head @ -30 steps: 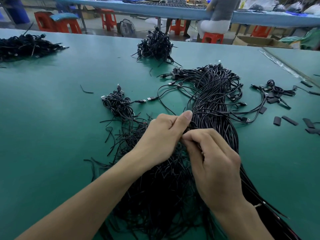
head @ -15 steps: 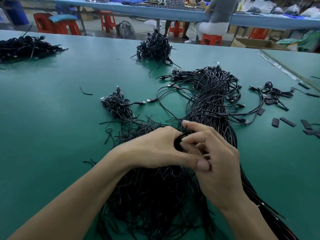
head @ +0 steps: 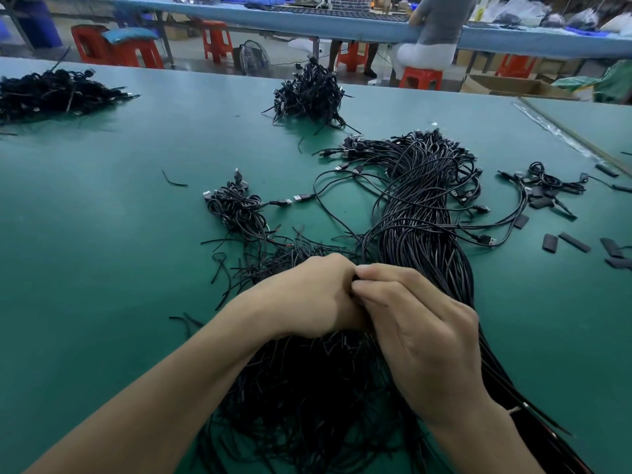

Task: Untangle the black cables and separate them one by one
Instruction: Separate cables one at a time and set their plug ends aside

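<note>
Bare left hand point(head: 307, 295) tucked its thumb back in and curled against bare right hand point(head: 417, 323), both pinching a thin black strand point(head: 355, 277) atop the tangled black cable bundle point(head: 420, 227). Nothing looked pulled free yet.

Your green tabletop point(head: 102, 251) carries a long bundle of black cables point(head: 424, 213). Left of that bundle lies a small coiled knot of USB cables point(head: 239, 210). Beyond it sits a bristly cable heap point(head: 311, 94), far left another cable pile point(head: 51, 92), and right of it short black sleeve pieces point(head: 550, 242).

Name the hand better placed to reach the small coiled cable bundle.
Left, probably: the small coiled black cable bundle lies nearer the left hand; the right hand would cross it.
</note>
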`<control>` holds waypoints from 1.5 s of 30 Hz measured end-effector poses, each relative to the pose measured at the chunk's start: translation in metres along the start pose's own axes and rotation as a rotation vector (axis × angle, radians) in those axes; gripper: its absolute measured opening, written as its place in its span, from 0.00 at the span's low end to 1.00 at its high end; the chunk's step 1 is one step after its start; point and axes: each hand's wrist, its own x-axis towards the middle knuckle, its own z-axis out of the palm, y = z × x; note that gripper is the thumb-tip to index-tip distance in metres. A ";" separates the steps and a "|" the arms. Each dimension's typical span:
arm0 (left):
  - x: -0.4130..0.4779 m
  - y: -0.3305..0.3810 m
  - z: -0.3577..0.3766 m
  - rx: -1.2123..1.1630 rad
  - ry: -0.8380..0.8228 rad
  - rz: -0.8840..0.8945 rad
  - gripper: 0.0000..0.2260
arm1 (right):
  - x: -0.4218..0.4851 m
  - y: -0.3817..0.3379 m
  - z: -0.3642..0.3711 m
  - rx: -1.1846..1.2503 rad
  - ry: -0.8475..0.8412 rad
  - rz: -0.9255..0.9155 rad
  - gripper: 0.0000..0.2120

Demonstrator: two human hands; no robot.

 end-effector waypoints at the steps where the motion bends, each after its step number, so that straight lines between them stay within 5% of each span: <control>1: -0.001 0.001 0.000 0.002 0.001 -0.008 0.14 | 0.000 0.000 0.001 -0.013 0.002 0.002 0.05; 13: -0.002 0.000 0.000 -0.295 -0.046 0.080 0.09 | 0.004 0.010 -0.006 0.072 0.021 0.148 0.04; 24: 0.000 -0.002 0.003 -0.895 -0.153 -0.046 0.13 | 0.006 0.009 -0.009 -0.022 0.147 0.103 0.03; 31: 0.000 -0.001 0.003 -0.862 -0.116 0.017 0.22 | 0.005 0.009 -0.008 -0.102 0.153 0.070 0.04; 37: 0.001 -0.001 0.005 -0.689 0.030 -0.025 0.15 | 0.006 0.012 -0.008 -0.100 -0.008 0.186 0.05; 45: 0.000 0.000 0.002 -0.898 -0.089 -0.067 0.13 | 0.006 0.012 -0.004 -0.058 -0.051 0.206 0.03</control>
